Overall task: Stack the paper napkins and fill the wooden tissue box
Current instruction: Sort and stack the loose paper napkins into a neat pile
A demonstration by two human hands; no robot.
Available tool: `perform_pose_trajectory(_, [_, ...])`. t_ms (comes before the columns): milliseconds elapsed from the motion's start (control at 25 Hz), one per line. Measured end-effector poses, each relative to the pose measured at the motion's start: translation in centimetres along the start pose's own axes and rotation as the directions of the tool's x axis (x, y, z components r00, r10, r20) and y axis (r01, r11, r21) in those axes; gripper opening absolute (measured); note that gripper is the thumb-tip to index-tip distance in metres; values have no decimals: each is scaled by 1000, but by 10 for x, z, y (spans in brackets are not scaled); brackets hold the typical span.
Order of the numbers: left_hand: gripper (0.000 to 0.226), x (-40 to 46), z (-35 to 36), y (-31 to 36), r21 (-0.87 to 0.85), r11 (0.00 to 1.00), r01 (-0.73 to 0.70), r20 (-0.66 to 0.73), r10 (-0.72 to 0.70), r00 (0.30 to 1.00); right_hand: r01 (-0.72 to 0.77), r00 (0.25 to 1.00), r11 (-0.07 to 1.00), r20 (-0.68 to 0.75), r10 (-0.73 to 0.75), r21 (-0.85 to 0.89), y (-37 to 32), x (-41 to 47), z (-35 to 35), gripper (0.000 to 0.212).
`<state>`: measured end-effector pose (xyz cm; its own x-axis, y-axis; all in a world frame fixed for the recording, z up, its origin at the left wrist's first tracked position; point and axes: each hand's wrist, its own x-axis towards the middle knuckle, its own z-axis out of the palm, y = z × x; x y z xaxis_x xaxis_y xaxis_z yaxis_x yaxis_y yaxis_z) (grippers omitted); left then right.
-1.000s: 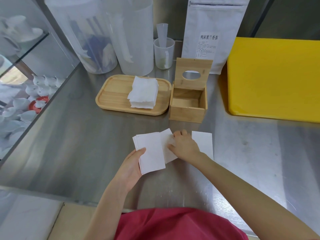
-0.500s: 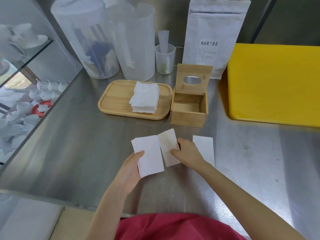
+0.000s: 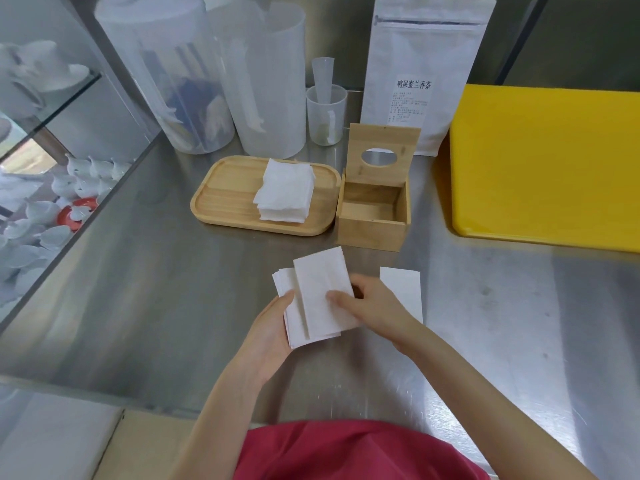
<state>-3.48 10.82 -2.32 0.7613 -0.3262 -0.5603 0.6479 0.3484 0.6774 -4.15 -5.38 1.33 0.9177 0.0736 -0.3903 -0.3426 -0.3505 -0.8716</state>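
Observation:
A small stack of folded napkins [image 3: 294,323] rests in my left hand [image 3: 268,332] just above the steel counter. My right hand [image 3: 372,304] pinches a single folded napkin [image 3: 320,292] and lays it over that stack. One more folded napkin [image 3: 403,289] lies flat on the counter, partly hidden by my right hand. The wooden tissue box [image 3: 372,225] stands behind them with its lid [image 3: 382,155] tipped up and nothing visible inside. A pile of unfolded napkins [image 3: 285,192] sits on the wooden tray [image 3: 225,199].
Two tall translucent containers [image 3: 270,81], a small measuring cup [image 3: 325,114] and a white tea pouch [image 3: 420,74] line the back wall. A yellow cutting board [image 3: 550,164] lies at right. A glass shelf with white cups [image 3: 52,216] is at left.
My right hand has lifted the single napkin off the counter and carried it left onto the stack in my left hand.

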Motion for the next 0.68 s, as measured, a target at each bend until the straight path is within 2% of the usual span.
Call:
perform_pose_trajectory(160, [43,1,3,-1,17,1000,18,-6,-18,1000,-15,1000,993,-27,12,-114,7,3,8,26])
perform_pose_trajectory(280, [41,0,5,-3,15,1000,21,8,-21,1000,-24,999,991,-31,20,-135,7,3,10,22])
perform_pose_trajectory(440, [33,0,6,-7,78,997,-23,74,17,997,-29,999,987,-49,22,-157,10,4,15,32])
perform_pose_trajectory(680, [26,1,7,-11,137,989,-53,49,47,998,-29,998,985,-60,19,-171,16,3,17,36])
